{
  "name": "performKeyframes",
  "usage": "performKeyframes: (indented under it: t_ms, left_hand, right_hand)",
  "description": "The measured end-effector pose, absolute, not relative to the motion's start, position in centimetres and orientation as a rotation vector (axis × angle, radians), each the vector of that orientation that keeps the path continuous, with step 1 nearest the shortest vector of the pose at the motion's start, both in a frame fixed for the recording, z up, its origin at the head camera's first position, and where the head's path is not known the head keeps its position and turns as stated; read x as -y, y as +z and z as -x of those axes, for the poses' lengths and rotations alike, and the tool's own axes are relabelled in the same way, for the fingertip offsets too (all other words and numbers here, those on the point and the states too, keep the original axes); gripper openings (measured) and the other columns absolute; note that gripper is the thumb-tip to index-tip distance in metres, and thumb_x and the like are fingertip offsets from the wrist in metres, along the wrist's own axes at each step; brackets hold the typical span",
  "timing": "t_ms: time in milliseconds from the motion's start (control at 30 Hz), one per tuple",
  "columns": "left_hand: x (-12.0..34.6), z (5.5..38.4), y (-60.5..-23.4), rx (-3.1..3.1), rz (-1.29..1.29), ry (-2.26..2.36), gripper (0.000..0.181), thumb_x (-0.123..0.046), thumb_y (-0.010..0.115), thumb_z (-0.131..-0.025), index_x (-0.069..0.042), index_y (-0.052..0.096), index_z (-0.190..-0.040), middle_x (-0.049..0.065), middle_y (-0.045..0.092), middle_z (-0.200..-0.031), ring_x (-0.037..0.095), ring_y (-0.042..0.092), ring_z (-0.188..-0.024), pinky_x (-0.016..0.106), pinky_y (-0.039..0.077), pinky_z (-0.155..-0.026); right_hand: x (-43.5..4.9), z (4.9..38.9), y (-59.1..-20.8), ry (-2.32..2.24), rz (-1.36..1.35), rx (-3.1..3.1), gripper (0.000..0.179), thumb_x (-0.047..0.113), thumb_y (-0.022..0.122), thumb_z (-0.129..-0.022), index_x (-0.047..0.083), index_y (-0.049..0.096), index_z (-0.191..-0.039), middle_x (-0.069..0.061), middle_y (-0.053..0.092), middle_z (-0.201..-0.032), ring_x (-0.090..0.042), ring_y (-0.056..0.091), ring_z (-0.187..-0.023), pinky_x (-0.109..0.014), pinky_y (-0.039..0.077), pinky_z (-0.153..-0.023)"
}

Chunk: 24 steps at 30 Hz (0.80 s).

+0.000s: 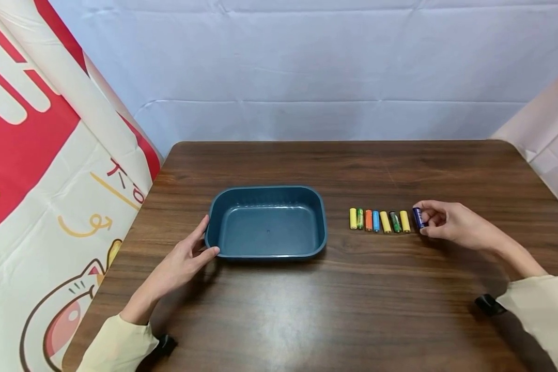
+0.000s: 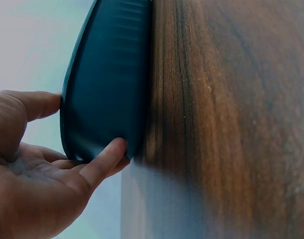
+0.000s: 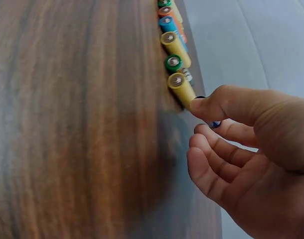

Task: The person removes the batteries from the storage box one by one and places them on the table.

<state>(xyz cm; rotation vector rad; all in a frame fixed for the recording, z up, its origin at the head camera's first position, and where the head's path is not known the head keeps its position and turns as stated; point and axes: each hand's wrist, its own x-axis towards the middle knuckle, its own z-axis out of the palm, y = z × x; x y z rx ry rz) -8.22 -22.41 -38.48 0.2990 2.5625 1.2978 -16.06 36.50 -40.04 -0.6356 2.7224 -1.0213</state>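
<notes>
A dark teal plastic basin point(image 1: 268, 257) with rounded corners stands on the table, nothing inside it. My left hand point(image 1: 182, 262) holds its left end, thumb at the near corner of the rim and fingers against the outer wall. In the left wrist view, the thumb meets the rim of the basin point(image 2: 107, 74) while the other fingers lie along its side. Over on the right, my right hand point(image 1: 455, 225) pinches a dark blue battery point(image 1: 418, 218) between thumb and fingers, at the right end of a battery row. Most of this battery is hidden by the thumb in the right wrist view.
Left of the right hand, several batteries lie side by side: yellow point(image 1: 404, 221), dark green point(image 1: 394, 221), blue point(image 1: 375, 221), orange point(image 1: 368, 220) and others. The brown wooden table point(image 1: 279, 310) ends at a white cloth backdrop point(image 1: 279, 67). A printed cloth point(image 1: 42, 206) hangs at left.
</notes>
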Motion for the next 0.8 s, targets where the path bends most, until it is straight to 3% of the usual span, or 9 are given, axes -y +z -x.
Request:
performKeyframes:
  t_ms: [433, 800]
  left_hand:
    - [22.67, 8.06, -38.64, -2.555, -0.31, 1.328, 0.081, -0.019, 0.062, -0.105, -0.003, 0.011, -0.165, 0.027, 0.026, -0.165, 0.047, 0.045, -0.14, 0.054, 0.04, -0.108]
    - [22.56, 8.38, -38.85, -2.538, -0.299, 1.333, 0.082, -0.019, 0.063, -0.105, -0.004, 0.011, -0.166, 0.025, 0.024, -0.166, 0.046, 0.045, -0.14, 0.052, 0.041, -0.107]
  right_hand:
    - [-35.8, 16.23, -40.49, -0.83, 0.632, -2.785, 0.048, 0.002, 0.078, -0.089, -0.01, 0.06, -0.131, -0.002, 0.059, -0.093, -0.005, 0.051, -0.076, -0.025, 0.044, -0.064]
    - [-35.9, 15.98, -40.49, -0.897, 0.606, -2.788, 0.051, 0.0, 0.081, -0.085, -0.012, 0.059, -0.13, -0.004, 0.06, -0.093, -0.003, 0.051, -0.073, -0.022, 0.044, -0.062]
